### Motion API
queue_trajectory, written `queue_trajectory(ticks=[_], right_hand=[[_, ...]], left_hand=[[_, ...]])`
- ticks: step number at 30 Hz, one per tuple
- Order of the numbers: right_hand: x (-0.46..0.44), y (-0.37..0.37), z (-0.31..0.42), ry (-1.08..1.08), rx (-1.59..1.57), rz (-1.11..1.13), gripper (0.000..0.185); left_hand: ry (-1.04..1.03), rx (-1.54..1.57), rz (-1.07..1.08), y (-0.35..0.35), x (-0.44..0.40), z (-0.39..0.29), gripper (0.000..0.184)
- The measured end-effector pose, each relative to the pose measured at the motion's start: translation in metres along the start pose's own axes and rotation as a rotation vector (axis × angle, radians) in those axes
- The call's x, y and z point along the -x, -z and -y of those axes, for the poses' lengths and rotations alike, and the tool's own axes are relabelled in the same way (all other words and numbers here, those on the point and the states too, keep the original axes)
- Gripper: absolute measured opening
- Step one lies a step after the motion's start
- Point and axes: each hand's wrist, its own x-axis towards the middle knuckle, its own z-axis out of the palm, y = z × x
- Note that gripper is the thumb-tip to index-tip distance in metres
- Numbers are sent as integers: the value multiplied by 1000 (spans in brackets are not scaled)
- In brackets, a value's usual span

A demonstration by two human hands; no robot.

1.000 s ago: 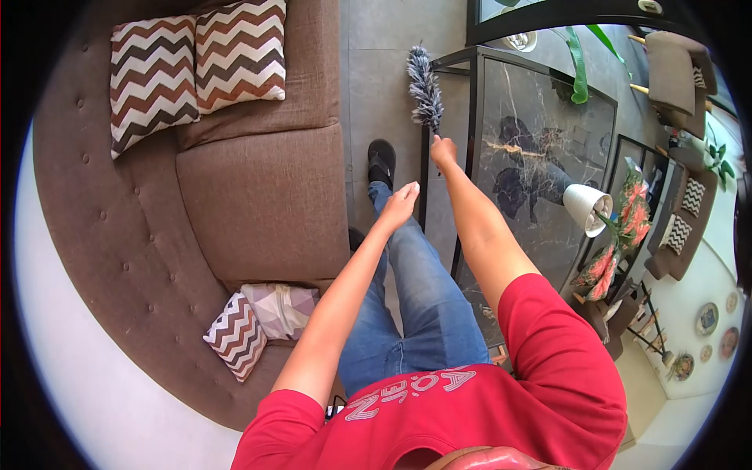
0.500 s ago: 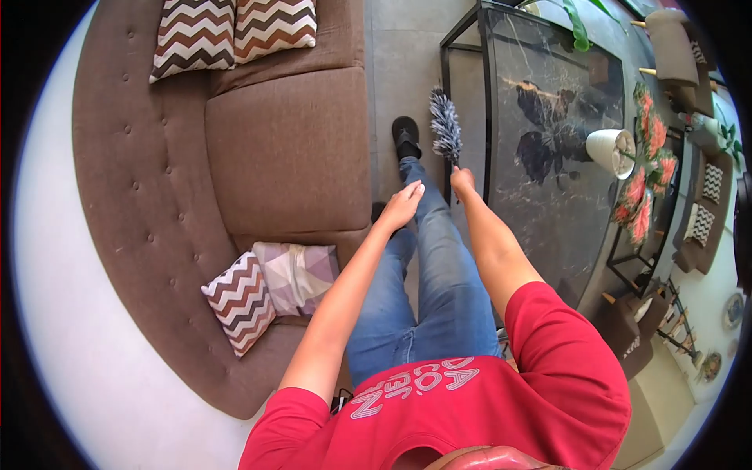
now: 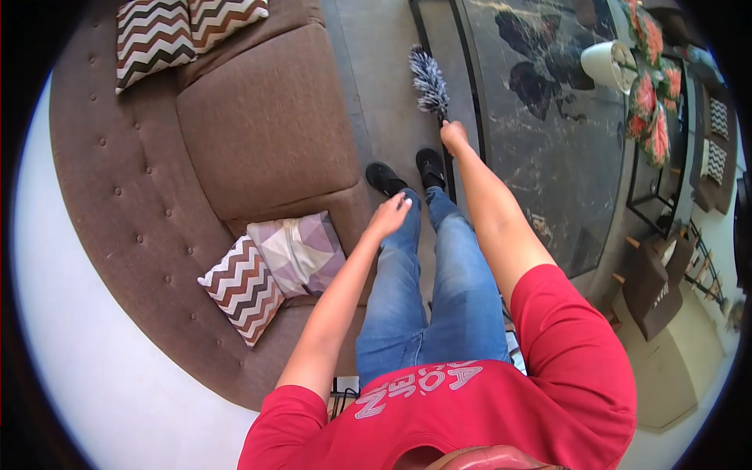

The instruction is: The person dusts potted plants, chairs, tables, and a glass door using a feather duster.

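Observation:
My right hand point(image 3: 453, 137) is closed around the handle of a grey fluffy duster point(image 3: 428, 81). The duster's head points away from me, over the floor beside the black metal frame of a dark marble-top coffee table point(image 3: 540, 157). My left hand point(image 3: 389, 215) hangs above my left leg, fingers loosely bent and a little apart, with nothing seen in it. It is nearest to the front edge of a brown sofa point(image 3: 262, 125), without touching it.
On the sofa lie zigzag cushions point(image 3: 243, 291) and a purple-and-white patterned cushion point(image 3: 298, 254). A white pot point(image 3: 607, 66) with pinkish-red flowers point(image 3: 647, 98) is on the table's far side. A brown chair point(image 3: 658, 290) stands at the right. Grey floor point(image 3: 376, 94) runs between sofa and table.
My feet now stand side by side, and the view has shifted along the sofa and table. The duster stays in my right hand; the left hand's fingers have bent more.

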Motion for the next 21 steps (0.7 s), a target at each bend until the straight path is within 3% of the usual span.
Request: queue_trajectory(ticks=[5, 14, 16, 21], right_hand=[[55, 0, -41, -103, -44, 19, 45], [180, -56, -211, -186, 56, 35, 50], [215, -51, -221, -353, 10, 135, 48], [233, -96, -321, -220, 52, 55, 49]], left_hand=[[31, 9, 31, -7, 8, 2, 54], [-7, -31, 3, -38, 52, 40, 56], [5, -35, -3, -53, 69, 57, 56], [-15, -77, -90, -101, 112, 104, 55]])
